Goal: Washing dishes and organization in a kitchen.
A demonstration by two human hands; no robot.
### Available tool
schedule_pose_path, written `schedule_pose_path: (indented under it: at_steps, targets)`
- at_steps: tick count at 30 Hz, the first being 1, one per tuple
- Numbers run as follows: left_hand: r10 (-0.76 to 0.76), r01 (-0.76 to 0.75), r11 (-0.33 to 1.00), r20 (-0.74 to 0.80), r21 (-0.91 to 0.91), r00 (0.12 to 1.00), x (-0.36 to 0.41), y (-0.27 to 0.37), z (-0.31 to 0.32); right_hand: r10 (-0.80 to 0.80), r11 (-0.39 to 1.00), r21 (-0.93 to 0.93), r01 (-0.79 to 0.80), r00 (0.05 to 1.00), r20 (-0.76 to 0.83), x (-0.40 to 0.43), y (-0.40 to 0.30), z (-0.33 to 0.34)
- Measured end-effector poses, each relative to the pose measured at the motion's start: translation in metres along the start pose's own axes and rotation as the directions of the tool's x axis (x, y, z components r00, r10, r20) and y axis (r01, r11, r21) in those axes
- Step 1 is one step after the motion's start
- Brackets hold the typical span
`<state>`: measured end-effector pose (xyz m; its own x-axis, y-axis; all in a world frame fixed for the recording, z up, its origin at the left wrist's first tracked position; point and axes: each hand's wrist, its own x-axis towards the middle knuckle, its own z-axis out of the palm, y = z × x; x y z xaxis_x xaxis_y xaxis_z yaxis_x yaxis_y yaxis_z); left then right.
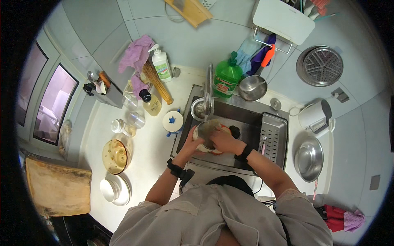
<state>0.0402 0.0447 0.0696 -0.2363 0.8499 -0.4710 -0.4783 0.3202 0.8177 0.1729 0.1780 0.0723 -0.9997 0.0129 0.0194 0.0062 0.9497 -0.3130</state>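
Over the stainless steel sink (246, 123), my left hand (193, 142) grips the left rim of a round bowl (204, 133). My right hand (226, 140) reaches to the bowl's inside, its fingers partly hidden there; a greyish cloth or scrubber seems to lie under them. The faucet (210, 89) stands just above the bowl. Beneath and beside it, another round dish with a red-orange rim (227, 129) shows in the basin. Close to my right hand lies a dark scrubber-like thing (235, 131). A perforated steel tray (272, 138) fills the sink's right side, with a pink-handled utensil on it.
Behind the sink stand a green detergent bottle (227, 77) and a small steel bowl (253, 88). On the left are a lidded white jar (173, 121), an amber glass bowl (115, 156) and stacked white dishes (122, 190). A kettle (315, 115) and large steel basin (308, 159) are right.
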Motion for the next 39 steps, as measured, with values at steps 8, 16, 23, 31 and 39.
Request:
schedule_pose_path:
  at_steps: [8,16,23,31,39]
  targets:
    - [0.01,0.002,0.978,0.055,-0.207,0.998,-0.004,0.012,0.01,0.196,0.736,0.665,-0.125,0.98,-0.032,0.013,-0.012,0.003]
    - [0.019,-0.018,1.0,0.021,-0.007,1.0,-0.002,0.012,0.007,0.269,0.876,0.346,-0.337,0.935,0.23,0.009,-0.006,-0.011]
    - [0.013,-0.012,1.0,0.027,-0.015,1.0,0.003,0.009,0.011,0.28,0.9,0.366,-0.237,0.957,-0.071,0.01,-0.003,0.018]
    - [0.049,-0.05,0.999,-0.037,-0.021,0.998,0.007,-0.003,0.005,0.214,0.661,0.714,-0.229,0.97,0.113,0.015,-0.01,-0.002]
    - [0.069,-0.071,0.997,-0.111,-0.014,0.991,0.005,0.005,0.009,0.24,0.969,0.017,-0.245,0.958,0.155,0.002,-0.003,-0.013]
